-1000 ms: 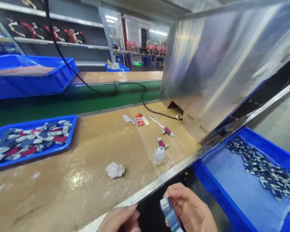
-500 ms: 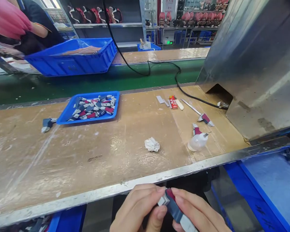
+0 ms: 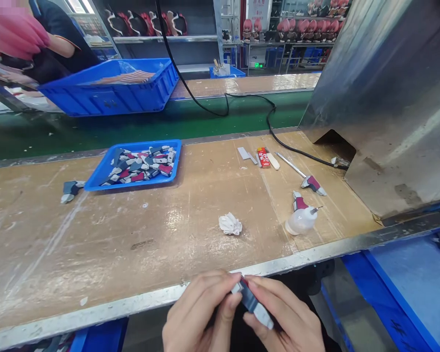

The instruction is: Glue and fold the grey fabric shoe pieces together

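Note:
Low in the view, my left hand [image 3: 200, 313] and my right hand [image 3: 282, 315] both grip a small navy, white and red moulded part [image 3: 251, 299], just below the front metal edge of the tan workbench [image 3: 95, 234]. My fingers hide part of it. Beyond my hands lie a crumpled white cloth [image 3: 230, 224] and a plastic squeeze bottle [image 3: 300, 221]. A blue tray [image 3: 132, 186] holds several similar parts, and one loose part [image 3: 69, 190] lies to its left. Another red-marked part [image 3: 313, 185] rests at the end of a thin metal rod [image 3: 291, 165].
A steel hood [image 3: 388, 107] stands at the right of the bench, with a black cable [image 3: 297, 146] entering it. A blue bin [image 3: 407, 288] sits low at the right. Behind a green conveyor belt [image 3: 132, 124], a co-worker [image 3: 58, 44] stands beside a blue crate [image 3: 110, 98].
The view has swung left from the bin side and now faces the bench squarely. My hands have come closer together and turned the part, which now tilts more steeply.

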{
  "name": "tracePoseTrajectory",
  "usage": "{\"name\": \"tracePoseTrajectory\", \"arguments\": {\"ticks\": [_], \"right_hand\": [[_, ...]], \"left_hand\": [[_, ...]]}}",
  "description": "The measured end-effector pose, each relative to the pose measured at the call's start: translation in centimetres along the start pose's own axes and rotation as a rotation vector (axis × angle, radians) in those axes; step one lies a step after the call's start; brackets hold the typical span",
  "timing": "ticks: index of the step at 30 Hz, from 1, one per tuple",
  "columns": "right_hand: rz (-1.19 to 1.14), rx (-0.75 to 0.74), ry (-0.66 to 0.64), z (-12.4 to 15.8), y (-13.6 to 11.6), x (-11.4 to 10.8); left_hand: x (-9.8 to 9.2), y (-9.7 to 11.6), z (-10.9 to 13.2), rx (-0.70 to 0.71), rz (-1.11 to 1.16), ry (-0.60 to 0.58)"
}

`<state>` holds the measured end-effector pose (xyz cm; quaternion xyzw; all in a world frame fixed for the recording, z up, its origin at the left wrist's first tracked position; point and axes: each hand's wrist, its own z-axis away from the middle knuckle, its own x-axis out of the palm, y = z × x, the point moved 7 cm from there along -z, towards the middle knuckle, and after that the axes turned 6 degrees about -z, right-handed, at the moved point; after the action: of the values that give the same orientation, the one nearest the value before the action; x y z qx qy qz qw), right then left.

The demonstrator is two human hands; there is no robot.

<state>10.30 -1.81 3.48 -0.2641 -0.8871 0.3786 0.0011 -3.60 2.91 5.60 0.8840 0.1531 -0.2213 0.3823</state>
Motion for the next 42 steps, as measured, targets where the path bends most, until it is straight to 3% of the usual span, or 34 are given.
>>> {"name": "tracePoseTrajectory", "arguments": {"ticks": [2, 4, 7, 8, 10, 15, 21, 24, 28, 33, 37, 42], "right_hand": [[0.023, -0.040, -0.090, -0.3, 0.8, -0.7], [0.087, 0.007, -0.098, -0.2, 2.7, -2.8], [0.150, 0.272, 0.258, 0.1, 7.1, -8.2], [0.160, 0.360, 0.328, 0.2, 8.4, -9.4], [0.192, 0.460, 0.330, -0.7, 10.2, -10.1], [0.368, 0.561, 0.081, -3.6, 11.6, -8.0], [0.312, 0.672, -0.098, -2.9, 13.0, -6.4], [0.191, 0.710, -0.045, -1.9, 12.5, -6.4], [-0.168, 0.732, 0.124, -0.5, 10.7, -5.8], [-0.186, 0.785, 0.052, 0.2, 9.6, -4.5], [-0.459, 0.773, 0.023, -0.7, 10.0, -3.7], [-0.595, 0.753, 0.256, -2.5, 10.1, -3.8]], "left_hand": [[-0.1, -1.3, -0.9, 0.031, -0.066, -0.058], [-0.3, -2.5, -1.6, 0.044, -0.112, -0.085], [-0.2, -3.8, -1.6, 0.035, -0.098, -0.133], [-0.1, -4.0, -1.4, 0.022, -0.090, -0.149], [0.2, -4.2, -0.6, -0.018, -0.108, -0.183], [0.1, -4.2, 0.8, -0.097, -0.245, -0.130], [-0.6, -5.0, 1.4, -0.037, -0.393, -0.005], [-0.6, -4.9, 1.7, 0.002, -0.440, 0.081], [0.0, -3.8, 1.7, 0.111, -0.433, 0.106], [0.1, -3.6, 2.1, 0.091, -0.326, 0.121], [0.2, -3.2, 2.8, 0.098, -0.345, 0.145], [0.5, -3.1, 3.0, 0.086, -0.376, 0.132]]}}
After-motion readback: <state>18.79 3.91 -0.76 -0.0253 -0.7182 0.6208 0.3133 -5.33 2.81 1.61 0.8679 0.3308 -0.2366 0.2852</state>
